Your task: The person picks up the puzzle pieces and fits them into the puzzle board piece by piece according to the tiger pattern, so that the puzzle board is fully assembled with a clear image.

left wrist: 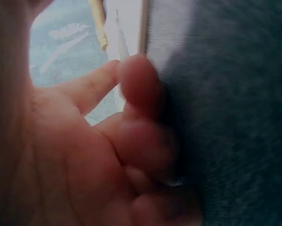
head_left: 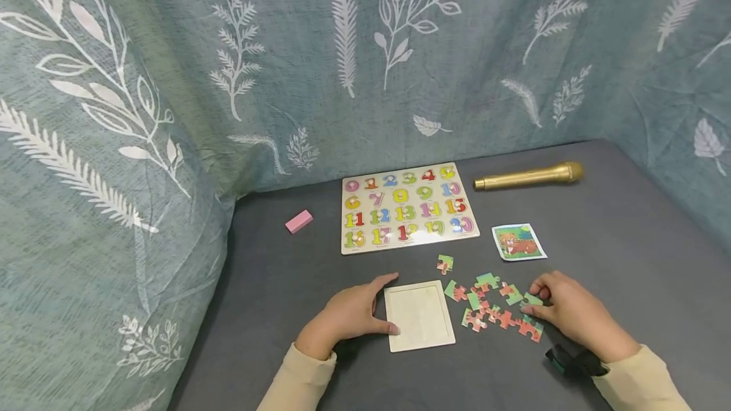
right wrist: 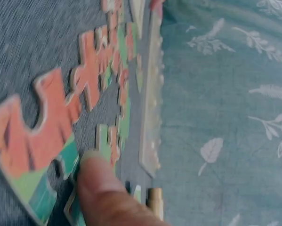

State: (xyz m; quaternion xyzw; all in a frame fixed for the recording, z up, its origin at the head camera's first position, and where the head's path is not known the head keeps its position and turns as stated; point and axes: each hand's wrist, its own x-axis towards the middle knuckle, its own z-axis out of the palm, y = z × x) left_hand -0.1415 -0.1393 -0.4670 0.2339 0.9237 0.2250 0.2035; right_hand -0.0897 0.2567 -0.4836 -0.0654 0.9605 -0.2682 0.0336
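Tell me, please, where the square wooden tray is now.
In the head view, the square wooden tray lies below and slightly right of centre, between the left hand and the puzzle pieces.

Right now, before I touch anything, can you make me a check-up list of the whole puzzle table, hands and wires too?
Surface: dark gray covering.
Job's things: loose jigsaw pieces scattered right of a square wooden tray; animal picture card behind them.
Clutter: number peg puzzle, gold microphone, pink block.
Grippers: left hand has its thumb on the tray's left rim; right hand appears to pinch a green jigsaw piece.
Cables: nothing seen.
Surroundings: blue-green leaf-print curtain.
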